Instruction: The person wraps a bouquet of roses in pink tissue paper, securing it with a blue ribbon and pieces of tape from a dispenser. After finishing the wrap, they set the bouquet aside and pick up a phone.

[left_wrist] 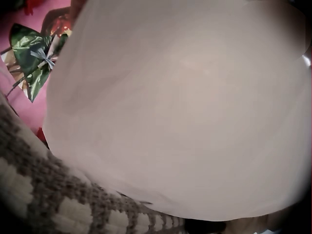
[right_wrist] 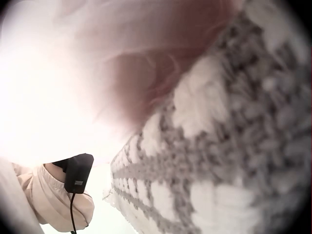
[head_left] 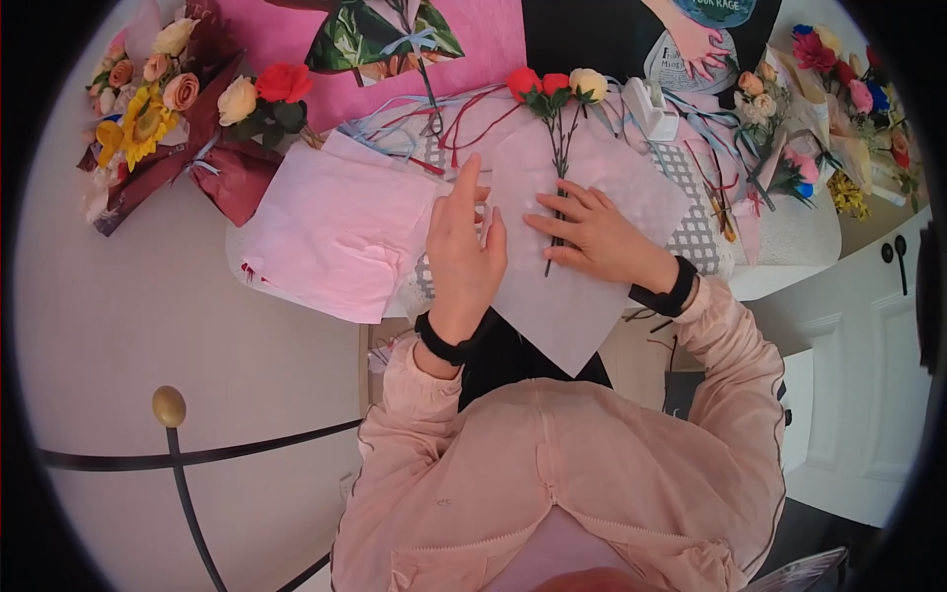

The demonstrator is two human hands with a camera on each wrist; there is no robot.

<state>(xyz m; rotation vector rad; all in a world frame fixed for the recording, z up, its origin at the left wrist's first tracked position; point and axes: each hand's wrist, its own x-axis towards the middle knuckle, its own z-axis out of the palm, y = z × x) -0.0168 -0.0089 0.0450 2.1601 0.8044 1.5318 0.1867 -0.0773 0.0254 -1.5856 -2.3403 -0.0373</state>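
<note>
Two red roses and a cream one (head_left: 589, 85) lie with their dark green stems (head_left: 561, 148) on a pale translucent sheet of wrapping paper (head_left: 572, 321). Across the lower stems rests my right hand (head_left: 592, 232), its fingers spread and extended. My left hand (head_left: 466, 247) is beside the sheet's left edge, fingers raised and nearly straight, thumb apart, nothing held. In the left wrist view the pale paper (left_wrist: 180, 122) fills most of the frame. The right wrist view shows blurred, overexposed paper (right_wrist: 48, 92) above a grey and white woven cloth (right_wrist: 204, 146).
Folded pink sheets (head_left: 326, 227) lie left of the wrapping paper. Blue and red ribbons (head_left: 464, 118) trail behind it, near a white tape dispenser (head_left: 650, 109). Wrapped bouquets stand left (head_left: 212, 163) and right (head_left: 829, 118). Scissors (head_left: 728, 222) lie at the right.
</note>
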